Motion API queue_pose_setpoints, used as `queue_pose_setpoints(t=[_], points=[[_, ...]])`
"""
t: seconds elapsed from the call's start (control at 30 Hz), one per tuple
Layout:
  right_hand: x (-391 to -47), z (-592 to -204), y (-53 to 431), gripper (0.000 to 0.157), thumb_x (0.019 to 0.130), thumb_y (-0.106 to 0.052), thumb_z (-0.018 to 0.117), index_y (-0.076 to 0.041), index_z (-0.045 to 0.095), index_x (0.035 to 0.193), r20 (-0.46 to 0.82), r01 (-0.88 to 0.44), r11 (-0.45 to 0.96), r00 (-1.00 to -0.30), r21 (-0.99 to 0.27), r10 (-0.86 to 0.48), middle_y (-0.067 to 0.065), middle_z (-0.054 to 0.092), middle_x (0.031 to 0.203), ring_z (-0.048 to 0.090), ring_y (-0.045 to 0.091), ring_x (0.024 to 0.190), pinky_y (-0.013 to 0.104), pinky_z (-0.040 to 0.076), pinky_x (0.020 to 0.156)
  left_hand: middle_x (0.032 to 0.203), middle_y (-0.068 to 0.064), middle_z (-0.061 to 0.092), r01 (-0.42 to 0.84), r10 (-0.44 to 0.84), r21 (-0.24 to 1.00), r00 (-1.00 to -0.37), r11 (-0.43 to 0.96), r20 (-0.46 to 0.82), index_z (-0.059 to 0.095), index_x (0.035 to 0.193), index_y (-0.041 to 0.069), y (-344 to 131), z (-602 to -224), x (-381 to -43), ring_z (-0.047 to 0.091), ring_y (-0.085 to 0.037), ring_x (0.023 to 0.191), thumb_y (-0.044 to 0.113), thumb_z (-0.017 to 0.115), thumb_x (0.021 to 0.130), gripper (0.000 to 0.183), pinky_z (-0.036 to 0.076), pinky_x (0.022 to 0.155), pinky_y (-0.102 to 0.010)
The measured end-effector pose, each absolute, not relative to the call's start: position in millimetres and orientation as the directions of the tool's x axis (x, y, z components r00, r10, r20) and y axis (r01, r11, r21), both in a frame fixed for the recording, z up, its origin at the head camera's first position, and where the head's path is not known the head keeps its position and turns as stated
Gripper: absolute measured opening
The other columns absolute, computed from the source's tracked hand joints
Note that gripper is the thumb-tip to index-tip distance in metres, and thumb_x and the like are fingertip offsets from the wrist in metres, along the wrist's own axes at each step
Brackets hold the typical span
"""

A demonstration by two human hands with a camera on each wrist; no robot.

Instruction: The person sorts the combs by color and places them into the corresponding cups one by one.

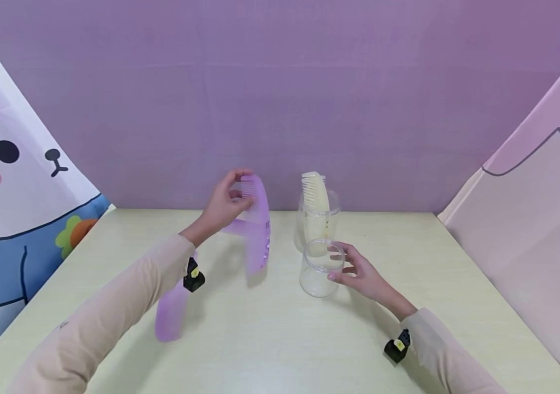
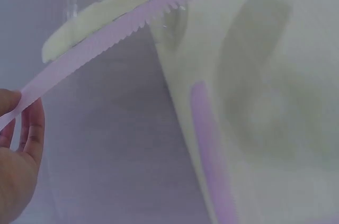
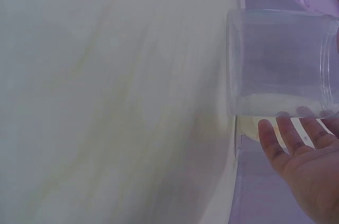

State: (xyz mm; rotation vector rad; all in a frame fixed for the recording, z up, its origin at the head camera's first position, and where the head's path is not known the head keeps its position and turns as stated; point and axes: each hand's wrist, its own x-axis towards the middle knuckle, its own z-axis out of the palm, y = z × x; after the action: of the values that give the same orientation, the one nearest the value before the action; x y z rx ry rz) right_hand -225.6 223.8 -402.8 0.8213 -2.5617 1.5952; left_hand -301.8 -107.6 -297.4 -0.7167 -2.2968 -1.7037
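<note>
My left hand [image 1: 223,205] pinches a purple comb [image 1: 262,219] near its top end, holding it upright above the table with the teeth toward the palm. In the left wrist view the held comb [image 2: 106,41] slants across in front of a cream comb [image 2: 90,20]. My right hand [image 1: 363,276] is curved round the right side of a clear jar [image 1: 316,282], thumb in front and fingers behind. Several fingertips meet the jar wall [image 3: 280,65] in the right wrist view. Nothing shows inside that jar.
Just behind stands another clear jar [image 1: 299,232] with cream combs [image 1: 315,197] upright in it. A purple comb [image 1: 235,226] lies behind the held one; another purple piece [image 1: 171,314] lies partly under the left forearm. Purple cloth [image 1: 280,109] backs the table [image 1: 270,339].
</note>
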Motion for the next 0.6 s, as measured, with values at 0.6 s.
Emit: queue_pose_setpoints(t=[0.6], points=[[-223.7,-401.3,221.5,0.065,0.081,-0.007,0.067,-0.005,0.032,0.136,0.289,-0.442,0.325,-0.858,-0.836,-0.425,0.024,0.041,0.134,0.044,0.046,0.116,0.042,0.05,0.085,0.118,-0.019,0.049,0.638,0.193,0.769,-0.762,0.052,0.619,0.045,0.125,0.004,-67.4,-249.7,-297.3,0.062,-0.027,0.08,-0.006,0.064,0.079,0.051,0.056,0.073,-0.031]])
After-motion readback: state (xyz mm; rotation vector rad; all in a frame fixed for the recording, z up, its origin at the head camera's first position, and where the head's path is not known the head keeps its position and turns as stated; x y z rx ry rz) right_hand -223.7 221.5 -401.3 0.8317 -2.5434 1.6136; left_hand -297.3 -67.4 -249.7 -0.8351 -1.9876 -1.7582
